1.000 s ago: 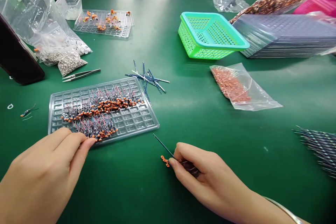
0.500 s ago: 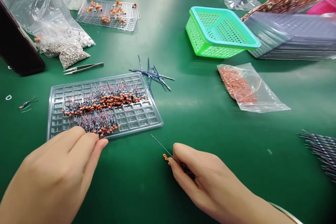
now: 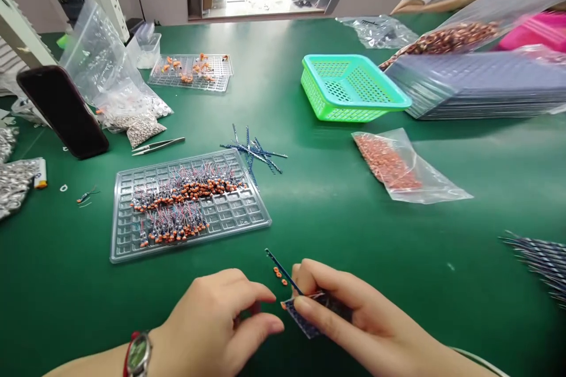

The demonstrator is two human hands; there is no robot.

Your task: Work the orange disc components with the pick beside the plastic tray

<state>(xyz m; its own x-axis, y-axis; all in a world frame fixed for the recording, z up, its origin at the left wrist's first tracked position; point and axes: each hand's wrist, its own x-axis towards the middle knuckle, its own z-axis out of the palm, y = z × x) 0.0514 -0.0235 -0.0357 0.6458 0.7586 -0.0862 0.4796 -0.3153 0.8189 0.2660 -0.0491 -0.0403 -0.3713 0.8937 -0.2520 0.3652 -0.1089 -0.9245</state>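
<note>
My right hand [image 3: 354,306] pinches a small dark blue circuit board panel [image 3: 305,321] with orange parts along its left edge. A thin dark blue strip [image 3: 283,271] sticks up and to the left from the same grip; part of both is hidden behind the fingers. My left hand [image 3: 234,318], a watch [image 3: 139,353] at its wrist, is beside the panel with thumb and forefinger apart and nothing seen between them. Beyond the hands lies a clear compartment tray [image 3: 239,212], holding rows of small orange-tipped parts [image 3: 177,224] with thin upright wires.
Dark strips [image 3: 256,150] lie behind the tray, near tweezers [image 3: 159,146]. A phone [image 3: 64,112] stands at left. A green basket [image 3: 367,112], a bag of copper-coloured parts [image 3: 389,162] and stacked trays [image 3: 477,88] are at right. More strips [image 3: 539,259] lie at the right edge.
My left hand has moved from the tray's front edge rightward to the panel, and its fingers have parted. My right hand has turned, showing more of the panel. The camera view has tilted up.
</note>
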